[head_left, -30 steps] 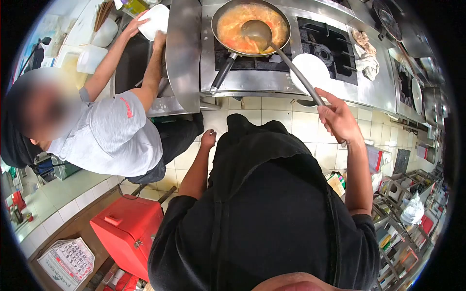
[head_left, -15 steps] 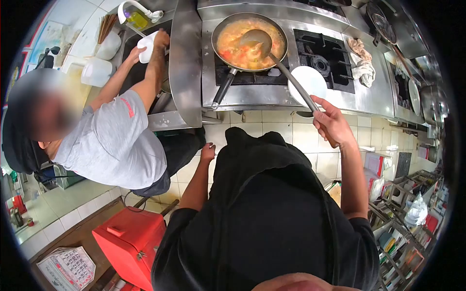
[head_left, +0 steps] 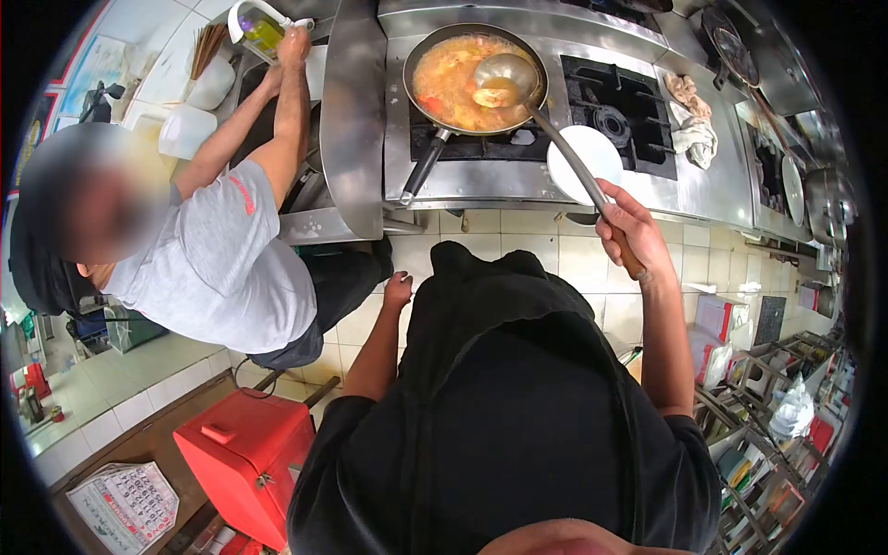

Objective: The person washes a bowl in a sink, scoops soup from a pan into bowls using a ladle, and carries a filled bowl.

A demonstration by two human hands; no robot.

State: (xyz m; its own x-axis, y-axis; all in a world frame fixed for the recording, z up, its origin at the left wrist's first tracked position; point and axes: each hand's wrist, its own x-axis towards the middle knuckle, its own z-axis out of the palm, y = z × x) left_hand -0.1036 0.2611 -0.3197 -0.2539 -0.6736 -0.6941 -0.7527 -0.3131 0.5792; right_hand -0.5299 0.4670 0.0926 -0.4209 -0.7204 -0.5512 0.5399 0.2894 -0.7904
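"How many pans of food?"
"One pan (head_left: 428,106), with one ladle (head_left: 507,72) in it."
"And plates beside it?"
"One white plate (head_left: 585,153)."
"Cloths?"
"Two, it seems: one beige cloth (head_left: 684,91) and one white cloth (head_left: 696,139), bunched together."
"Hands on the wearer?"
"Two: one left hand (head_left: 398,289), one right hand (head_left: 635,227)."
"Other people?"
"One co-worker (head_left: 222,250)."
"Red boxes with a latch, lower left?"
"One red box (head_left: 236,462), plus one calendar (head_left: 125,504)."
"The thin sticks (head_left: 205,51)?"
"Several, but they overlap too much to count."
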